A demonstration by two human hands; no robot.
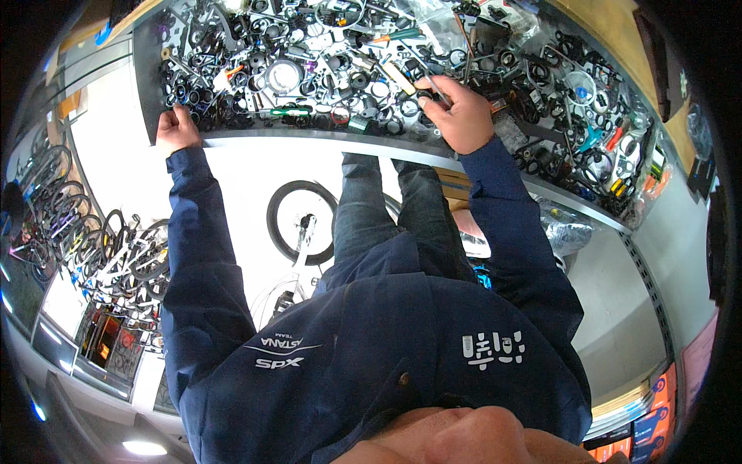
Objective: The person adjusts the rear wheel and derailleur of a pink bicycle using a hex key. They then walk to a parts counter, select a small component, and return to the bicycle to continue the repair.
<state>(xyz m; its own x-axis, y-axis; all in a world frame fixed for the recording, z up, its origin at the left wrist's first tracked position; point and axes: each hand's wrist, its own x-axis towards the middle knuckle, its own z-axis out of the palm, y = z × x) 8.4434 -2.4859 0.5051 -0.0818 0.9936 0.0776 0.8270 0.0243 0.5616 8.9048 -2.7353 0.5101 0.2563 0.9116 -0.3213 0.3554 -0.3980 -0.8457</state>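
Observation:
A long drawer-like tray [255, 138] with a pale front edge lies before me, heaped with small bicycle parts. At its left end my left hand [178, 130] is closed by the front edge, fingers curled; what they hold, if anything, is hidden. Over the parts right of the middle, my right hand [459, 113] pinches a thin metal rod [438, 92] between thumb and fingers; its exact kind is unclear. Just left of those fingertips lies a cream-coloured handle-like piece [398, 78]. A wide silver ring [284, 76] and a green-handled tool [290, 112] lie among the parts between my hands.
A bicycle wheel [273, 220] stands below the tray, left of my legs. Several bicycles [116, 247] are crowded along the far left. Clear plastic bags [568, 232] hang or lie under the tray's right side. Orange and blue boxes [653, 421] are stacked at lower right.

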